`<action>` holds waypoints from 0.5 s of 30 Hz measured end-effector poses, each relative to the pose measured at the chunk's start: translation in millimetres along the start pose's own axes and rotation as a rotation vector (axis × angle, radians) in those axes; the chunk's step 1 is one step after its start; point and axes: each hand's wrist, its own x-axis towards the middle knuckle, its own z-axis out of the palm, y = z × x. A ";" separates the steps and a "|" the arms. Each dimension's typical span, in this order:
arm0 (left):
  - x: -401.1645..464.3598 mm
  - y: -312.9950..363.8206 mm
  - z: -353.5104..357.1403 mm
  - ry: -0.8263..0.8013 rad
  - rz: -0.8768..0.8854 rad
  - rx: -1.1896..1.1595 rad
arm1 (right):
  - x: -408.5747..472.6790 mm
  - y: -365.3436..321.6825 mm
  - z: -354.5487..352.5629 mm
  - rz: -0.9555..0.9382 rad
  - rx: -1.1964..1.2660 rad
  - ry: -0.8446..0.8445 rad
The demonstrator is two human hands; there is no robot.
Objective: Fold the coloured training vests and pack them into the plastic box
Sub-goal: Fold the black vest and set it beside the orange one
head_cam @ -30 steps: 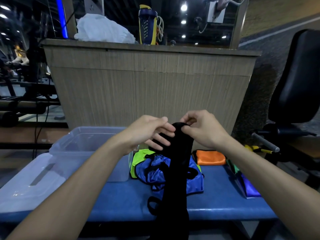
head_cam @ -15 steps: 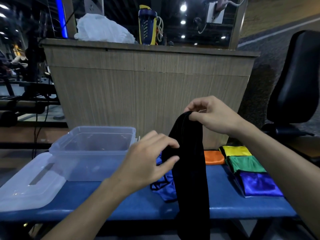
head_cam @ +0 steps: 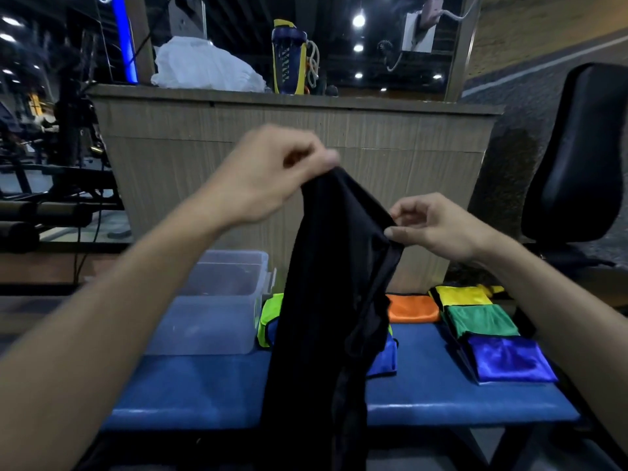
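A black vest point(head_cam: 326, 300) hangs in front of me, down past the front edge of the blue bench point(head_cam: 424, 396). My left hand point(head_cam: 275, 171) pinches its top corner, raised high. Lower and to the right, my right hand point(head_cam: 438, 226) pinches the vest's other upper edge. The clear plastic box point(head_cam: 217, 300) stands on the bench at the left, behind my left forearm. Folded vests lie at the right: yellow point(head_cam: 462, 295), green point(head_cam: 482, 321) and blue point(head_cam: 509, 358), with an orange one point(head_cam: 413, 307) beside them. A lime vest point(head_cam: 270, 317) and a blue vest point(head_cam: 384, 358) lie partly hidden behind the black one.
A wooden counter point(head_cam: 292, 130) rises behind the bench, carrying a white bag point(head_cam: 204, 69) and a blue-and-yellow bottle point(head_cam: 289, 57). A black padded gym seat point(head_cam: 577, 154) stands at the right. Gym equipment fills the dark left background.
My left hand rose from the middle of the black vest to its top corner. My right hand dropped lower and right, spreading the vest's top edge. The view shifted slightly.
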 end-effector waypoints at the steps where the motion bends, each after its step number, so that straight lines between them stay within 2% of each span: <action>1: 12.0 12.1 -8.4 -0.104 0.004 -0.044 | 0.4 1.2 0.0 0.007 0.022 -0.013; 3: 25.7 24.7 -21.2 -0.308 -0.016 -0.045 | 0.2 -1.3 -8.8 0.014 0.109 -0.015; 4: 29.0 25.4 -25.8 -0.368 -0.029 0.027 | -0.8 -3.7 -16.6 0.026 0.189 -0.023; 6: 31.2 19.7 -30.4 -0.405 -0.041 0.267 | -3.6 -7.0 -32.4 0.077 0.363 -0.105; 8: 28.7 14.7 -28.6 -0.402 -0.046 0.473 | -5.9 -6.3 -41.4 0.115 0.434 -0.200; 12: 21.4 13.5 -17.8 -0.411 -0.100 0.741 | -4.2 -12.1 -43.0 0.136 0.370 -0.165; 15: 15.2 16.3 -5.4 -0.525 -0.144 0.952 | -0.6 -20.9 -40.4 0.120 0.278 -0.167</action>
